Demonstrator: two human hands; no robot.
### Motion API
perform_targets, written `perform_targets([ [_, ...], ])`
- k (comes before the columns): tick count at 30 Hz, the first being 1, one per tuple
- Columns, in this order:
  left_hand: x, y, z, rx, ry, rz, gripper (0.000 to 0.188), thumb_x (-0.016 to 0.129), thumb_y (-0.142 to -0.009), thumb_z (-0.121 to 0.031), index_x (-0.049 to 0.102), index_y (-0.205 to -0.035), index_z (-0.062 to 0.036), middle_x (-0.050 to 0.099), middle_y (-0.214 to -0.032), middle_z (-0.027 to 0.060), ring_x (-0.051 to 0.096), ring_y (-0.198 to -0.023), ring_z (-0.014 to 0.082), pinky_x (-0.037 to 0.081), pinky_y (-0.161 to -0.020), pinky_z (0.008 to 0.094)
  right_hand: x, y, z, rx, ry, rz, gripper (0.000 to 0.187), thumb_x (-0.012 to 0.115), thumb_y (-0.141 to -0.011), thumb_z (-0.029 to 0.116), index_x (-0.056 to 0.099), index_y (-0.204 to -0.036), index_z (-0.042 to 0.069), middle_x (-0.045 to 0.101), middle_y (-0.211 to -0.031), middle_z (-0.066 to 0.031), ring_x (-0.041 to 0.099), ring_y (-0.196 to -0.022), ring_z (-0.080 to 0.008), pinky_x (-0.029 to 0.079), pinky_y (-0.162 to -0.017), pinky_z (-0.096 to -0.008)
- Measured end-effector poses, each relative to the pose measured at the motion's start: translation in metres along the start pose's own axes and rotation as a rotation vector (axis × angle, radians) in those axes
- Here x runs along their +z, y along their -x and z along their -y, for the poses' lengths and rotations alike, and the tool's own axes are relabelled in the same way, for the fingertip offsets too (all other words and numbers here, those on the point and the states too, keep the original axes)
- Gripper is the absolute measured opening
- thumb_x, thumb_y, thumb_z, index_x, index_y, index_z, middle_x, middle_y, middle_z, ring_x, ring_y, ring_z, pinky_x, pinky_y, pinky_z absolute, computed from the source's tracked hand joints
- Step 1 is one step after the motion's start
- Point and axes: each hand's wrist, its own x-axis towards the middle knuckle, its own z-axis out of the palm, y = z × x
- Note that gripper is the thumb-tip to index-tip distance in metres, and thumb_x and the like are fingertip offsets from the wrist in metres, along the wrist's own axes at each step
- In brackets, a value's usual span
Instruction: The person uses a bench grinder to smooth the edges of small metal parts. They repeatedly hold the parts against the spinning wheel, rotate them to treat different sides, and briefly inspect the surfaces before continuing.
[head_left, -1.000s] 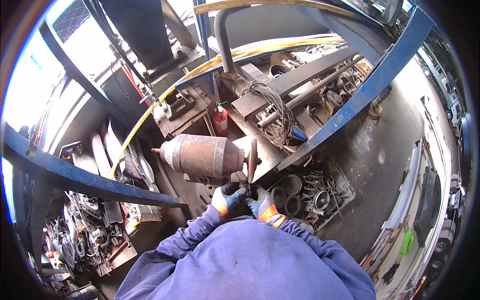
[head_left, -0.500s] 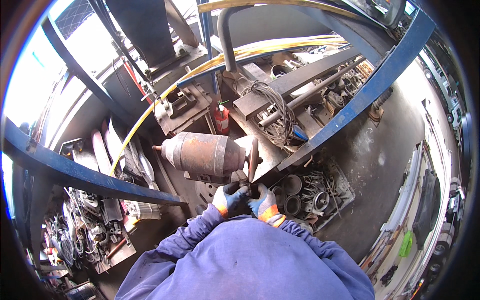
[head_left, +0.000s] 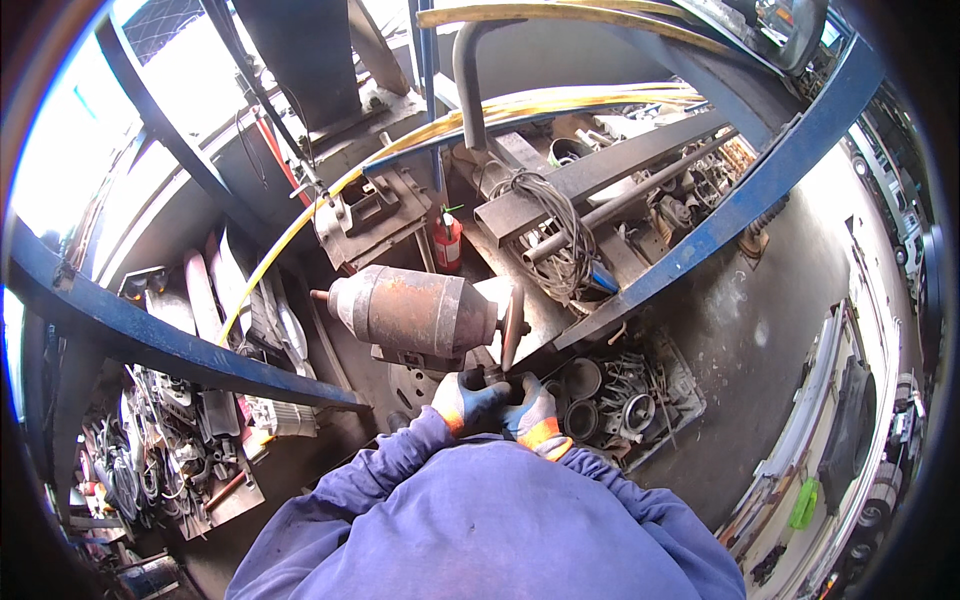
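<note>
A rusty cylindrical motor (head_left: 412, 312) lies on its side on a bench, with a thin disc wheel (head_left: 512, 328) at its right end. My left hand (head_left: 466, 402) and my right hand (head_left: 531, 418), both in blue-and-orange gloves, are pressed together just below the wheel. They are closed around a small dark part that I cannot make out. My blue sleeves and chest fill the bottom of the view.
A small red fire extinguisher (head_left: 447, 240) stands behind the motor. Coiled grey cable (head_left: 558, 232) lies on steel bars to the right. Blue frame beams (head_left: 760, 190) cross the view. A crate of round metal parts (head_left: 620, 400) sits at right, scrap parts (head_left: 170, 450) at left.
My hands stay at the same spot below the wheel; only the view has shifted slightly.
</note>
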Motion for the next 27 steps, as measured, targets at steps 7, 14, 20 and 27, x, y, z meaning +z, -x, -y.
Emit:
perform_targets([
  [7,-0.005,-0.009,0.013,0.038,0.121,0.053,0.026,0.074,-0.084,-0.015,0.068,-0.102,0.0025,0.07,-0.089,0.0058,0.061,-0.077,0.0124,0.051,-0.069,0.0294,-0.007,-0.004,-0.008,-0.058,-0.239,0.175,0.046,0.078,-0.072,0.018,0.058,-0.108,-0.001,0.068,-0.101,-0.0199,0.067,-0.095,-0.0304,0.052,-0.083,-0.0372],
  [14,-0.005,-0.011,0.011,0.019,0.12,0.059,0.027,0.075,-0.083,-0.016,0.069,-0.102,0.0022,0.07,-0.091,0.0058,0.062,-0.077,0.0124,0.051,-0.07,0.0293,0.005,-0.009,-0.024,-0.047,-0.324,0.13,0.037,0.077,-0.073,0.008,0.059,-0.105,0.0,0.069,-0.098,-0.0141,0.066,-0.091,-0.0212,0.052,-0.083,-0.0345],
  [20,-0.006,-0.007,0.002,-0.02,0.024,0.015,0.031,0.076,-0.081,-0.02,0.069,-0.101,0.003,0.07,-0.091,0.0064,0.062,-0.077,0.0126,0.051,-0.07,0.0291,0.007,-0.008,-0.026,0.008,-0.381,0.158,0.035,0.075,-0.074,0.003,0.06,-0.104,0.001,0.069,-0.097,-0.0103,0.064,-0.089,-0.0169,0.052,-0.082,-0.0326],
  [27,-0.005,-0.01,0.01,0.039,0.057,0.014,0.032,0.078,-0.081,-0.021,0.069,-0.101,0.0027,0.07,-0.091,0.0064,0.062,-0.079,0.0131,0.051,-0.07,0.0297,0.018,-0.012,-0.047,0.006,-0.406,0.153,0.034,0.071,-0.072,-0.001,0.059,-0.104,0.001,0.068,-0.096,-0.0105,0.064,-0.09,-0.0166,0.051,-0.082,-0.0313],
])
